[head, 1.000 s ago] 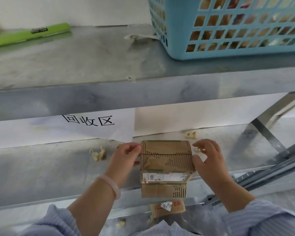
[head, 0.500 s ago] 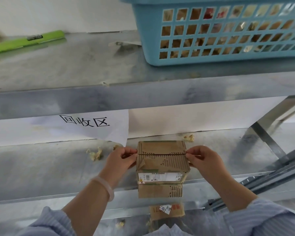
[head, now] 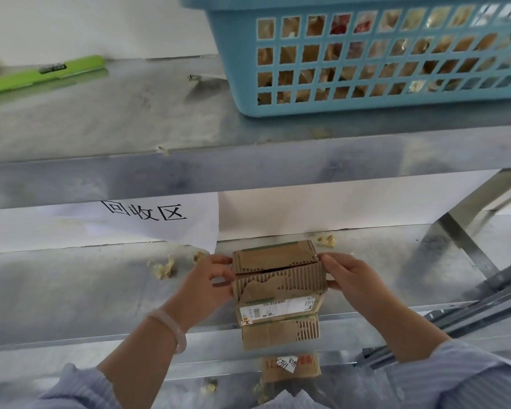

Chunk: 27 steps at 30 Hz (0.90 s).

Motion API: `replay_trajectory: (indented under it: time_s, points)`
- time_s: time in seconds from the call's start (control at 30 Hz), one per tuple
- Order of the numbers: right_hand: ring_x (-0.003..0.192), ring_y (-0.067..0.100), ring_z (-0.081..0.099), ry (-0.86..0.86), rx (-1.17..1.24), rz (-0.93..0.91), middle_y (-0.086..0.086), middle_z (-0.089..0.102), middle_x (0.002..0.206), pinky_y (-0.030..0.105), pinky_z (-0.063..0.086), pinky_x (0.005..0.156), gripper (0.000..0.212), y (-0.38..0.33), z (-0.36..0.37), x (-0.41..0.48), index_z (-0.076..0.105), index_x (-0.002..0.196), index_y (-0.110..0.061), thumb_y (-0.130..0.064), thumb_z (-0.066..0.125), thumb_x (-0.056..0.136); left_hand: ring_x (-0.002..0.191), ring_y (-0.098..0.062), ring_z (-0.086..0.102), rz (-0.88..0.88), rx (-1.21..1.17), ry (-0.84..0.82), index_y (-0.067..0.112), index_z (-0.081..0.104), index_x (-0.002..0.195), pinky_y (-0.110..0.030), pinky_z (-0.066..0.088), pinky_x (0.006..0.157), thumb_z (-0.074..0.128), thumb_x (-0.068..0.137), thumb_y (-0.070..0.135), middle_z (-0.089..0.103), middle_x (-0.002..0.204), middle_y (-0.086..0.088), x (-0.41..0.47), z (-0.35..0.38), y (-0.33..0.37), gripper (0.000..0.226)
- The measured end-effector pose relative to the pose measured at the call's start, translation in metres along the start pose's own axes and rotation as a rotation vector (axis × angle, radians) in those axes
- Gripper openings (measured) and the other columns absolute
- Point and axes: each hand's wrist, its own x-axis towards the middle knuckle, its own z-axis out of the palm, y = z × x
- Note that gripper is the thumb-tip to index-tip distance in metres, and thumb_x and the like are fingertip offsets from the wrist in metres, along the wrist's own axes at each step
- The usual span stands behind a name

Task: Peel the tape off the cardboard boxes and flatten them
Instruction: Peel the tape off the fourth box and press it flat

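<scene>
A small brown cardboard box (head: 278,276) rests at the front edge of the lower metal shelf (head: 71,296). Its outer paper is torn, showing corrugated ribs, and a white label runs across its front. A flap hangs down below the label. My left hand (head: 210,278) grips the box's left side and my right hand (head: 348,276) grips its right side. A seam across the top has parted into a dark gap between the two halves. Another cardboard piece (head: 291,367) with red print and a white sticker lies lower down.
A blue plastic basket (head: 366,57) full of scraps stands on the upper shelf (head: 130,119), with a green flat tool (head: 42,73) at far left. A paper sign (head: 148,219) hangs behind. Tape crumbs (head: 163,267) dot the lower shelf. Metal rails (head: 484,299) lie at right.
Both hands closed in on the box's sides at its top seam, and the seam has parted into a gap. The camera tilted slightly upward.
</scene>
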Motion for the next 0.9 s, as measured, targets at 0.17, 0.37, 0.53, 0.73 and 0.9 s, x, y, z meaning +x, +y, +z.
replay_trajectory:
  time_s: [0.17,0.37,0.53,0.73,0.9]
  points:
    - [0.113,0.015,0.053,-0.079,-0.136,-0.035,-0.01,0.051,0.121,0.032,0.048,0.098,0.045,0.006,-0.006,0.006,0.076,0.082,-0.028,0.002,0.045,0.095,0.112,-0.015,0.059,0.044,-0.09,-0.072,0.014,0.071,0.104,-0.025,0.053,0.091,0.079,0.063,0.016,0.05,0.126,0.006,-0.008,0.0,-0.001,0.042]
    - [0.104,0.008,0.058,-0.195,-0.473,-0.153,-0.017,0.035,0.133,0.02,0.051,0.083,0.047,0.005,-0.01,0.004,0.061,0.115,-0.045,-0.006,0.055,0.09,0.12,-0.009,0.05,0.003,0.031,-0.108,0.051,0.061,0.108,-0.019,0.045,0.099,0.075,0.061,0.049,0.035,0.136,0.02,-0.01,-0.002,0.006,0.049]
    - [0.111,0.007,0.05,-0.19,-0.706,-0.209,-0.023,0.03,0.135,0.031,0.046,0.1,0.051,0.007,-0.009,0.003,0.046,0.135,-0.048,-0.034,0.05,0.086,0.123,-0.008,0.05,0.079,0.123,-0.069,0.06,0.055,0.11,-0.026,0.048,0.099,0.066,0.069,0.057,0.031,0.142,0.021,-0.014,-0.001,0.003,0.043]
    - [0.105,0.005,0.051,-0.198,-0.772,-0.175,-0.019,0.027,0.133,0.013,0.039,0.082,0.058,-0.001,-0.002,0.0,0.03,0.147,-0.036,-0.03,0.05,0.093,0.125,-0.007,0.045,0.079,0.264,-0.053,0.026,0.041,0.143,-0.027,0.048,0.099,0.063,0.08,0.057,0.017,0.147,0.024,-0.011,0.003,-0.001,0.073]
    - [0.105,0.002,0.048,-0.198,-0.807,-0.211,-0.014,0.032,0.132,0.015,0.039,0.086,0.065,-0.006,0.0,-0.002,0.023,0.149,-0.035,-0.029,0.052,0.091,0.102,-0.007,0.056,0.071,0.314,0.019,0.027,0.035,0.143,-0.025,0.05,0.09,0.069,0.081,0.046,0.026,0.13,0.021,-0.008,0.008,0.01,0.073]
